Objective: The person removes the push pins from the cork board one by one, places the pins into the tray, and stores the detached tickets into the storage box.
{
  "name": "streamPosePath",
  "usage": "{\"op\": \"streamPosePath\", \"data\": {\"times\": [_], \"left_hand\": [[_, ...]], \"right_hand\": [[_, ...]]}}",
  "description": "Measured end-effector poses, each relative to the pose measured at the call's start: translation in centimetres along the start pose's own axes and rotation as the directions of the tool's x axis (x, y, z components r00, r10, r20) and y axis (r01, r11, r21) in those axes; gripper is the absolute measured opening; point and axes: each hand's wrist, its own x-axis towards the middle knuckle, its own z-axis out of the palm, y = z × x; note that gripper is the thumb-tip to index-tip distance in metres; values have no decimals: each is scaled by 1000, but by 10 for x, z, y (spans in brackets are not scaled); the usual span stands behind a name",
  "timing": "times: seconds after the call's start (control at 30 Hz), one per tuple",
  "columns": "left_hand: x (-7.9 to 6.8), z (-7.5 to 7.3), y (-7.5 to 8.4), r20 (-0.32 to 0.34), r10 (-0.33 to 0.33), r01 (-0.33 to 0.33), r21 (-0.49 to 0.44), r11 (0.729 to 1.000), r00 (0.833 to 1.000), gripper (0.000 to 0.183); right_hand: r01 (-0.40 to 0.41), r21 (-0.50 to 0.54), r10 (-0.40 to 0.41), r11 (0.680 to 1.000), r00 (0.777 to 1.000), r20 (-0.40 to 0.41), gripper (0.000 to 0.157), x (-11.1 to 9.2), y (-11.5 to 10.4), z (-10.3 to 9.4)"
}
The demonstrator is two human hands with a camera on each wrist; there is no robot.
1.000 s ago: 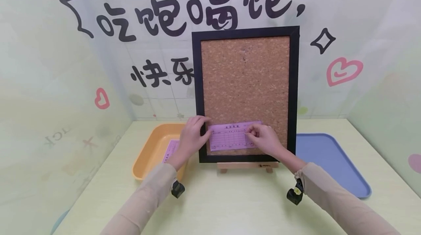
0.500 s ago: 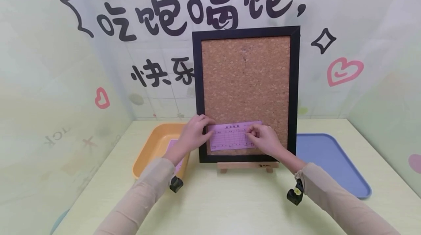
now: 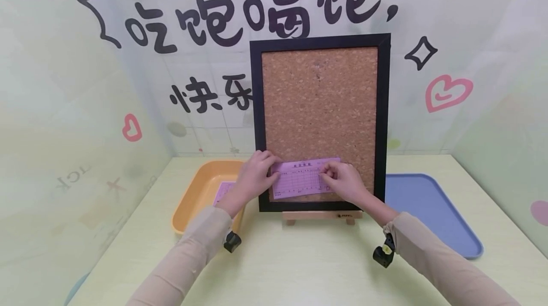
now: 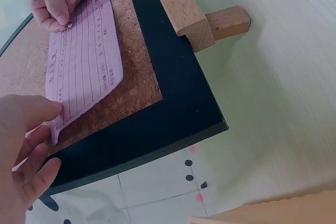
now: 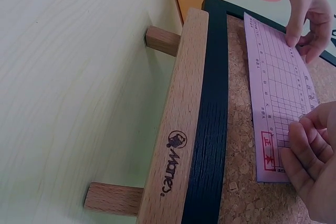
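Note:
A purple receipt slip (image 3: 299, 181) with a printed grid lies across the lower part of the black-framed cork board (image 3: 320, 106). The left hand (image 3: 257, 172) pinches the slip's left end between thumb and fingers. In the left wrist view that end curls away from the cork. Toward the slip's other end, the right hand (image 3: 344, 180) has thumb and fingertips together on a small shiny push pin (image 4: 68, 25), mostly hidden by the fingers. In the right wrist view a red stamp box (image 5: 268, 151) shows on the slip beside the right hand's fingers.
A small wooden easel (image 3: 323, 215) supports the board on the pale table (image 3: 317, 268). An orange tray (image 3: 181, 211) with another purple slip (image 3: 221, 191) stands left, partly behind the left arm. A blue tray (image 3: 428, 211) lies right, partly behind the right arm.
My left hand has shifted slightly right onto the slip's left end, and the slip's lower left corner has come away from the cork a little. The right hand stays in place.

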Motion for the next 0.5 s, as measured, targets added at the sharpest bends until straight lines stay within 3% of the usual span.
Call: {"op": "streamPosePath", "data": {"times": [0.5], "left_hand": [[2,2,1,-31,20,-21,-10,1000,999,16]], "right_hand": [[13,-16,-13,1000,1000,-10,4,0,0,1]]}}
